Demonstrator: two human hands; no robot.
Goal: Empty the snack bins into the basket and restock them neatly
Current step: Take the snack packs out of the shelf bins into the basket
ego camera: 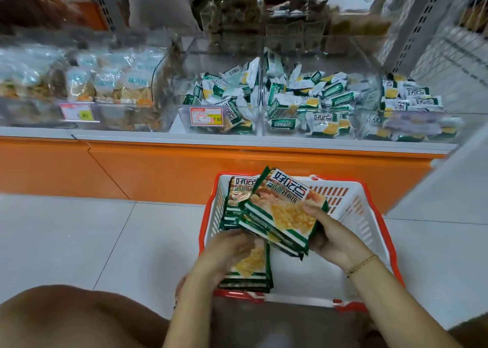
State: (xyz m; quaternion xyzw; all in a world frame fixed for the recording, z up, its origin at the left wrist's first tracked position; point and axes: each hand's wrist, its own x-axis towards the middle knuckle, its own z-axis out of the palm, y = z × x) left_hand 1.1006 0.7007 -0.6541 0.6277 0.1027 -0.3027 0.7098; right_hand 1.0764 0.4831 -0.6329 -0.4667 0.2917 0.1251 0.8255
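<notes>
A white basket with an orange rim stands on the floor in front of the shelf. Over it my right hand grips a fanned stack of green-and-white snack packets. My left hand rests on another stack of the same packets lying in the basket's near left corner; its fingers curl around that stack's top. A third stack leans against the basket's far left wall. On the shelf above, clear snack bins hold several small packets of the same brand.
The shelf has an orange base panel and a white ledge. A bin of clear-bagged snacks sits to the left with price tags on the bin fronts. White floor tiles spread left of the basket. My knee fills the lower left.
</notes>
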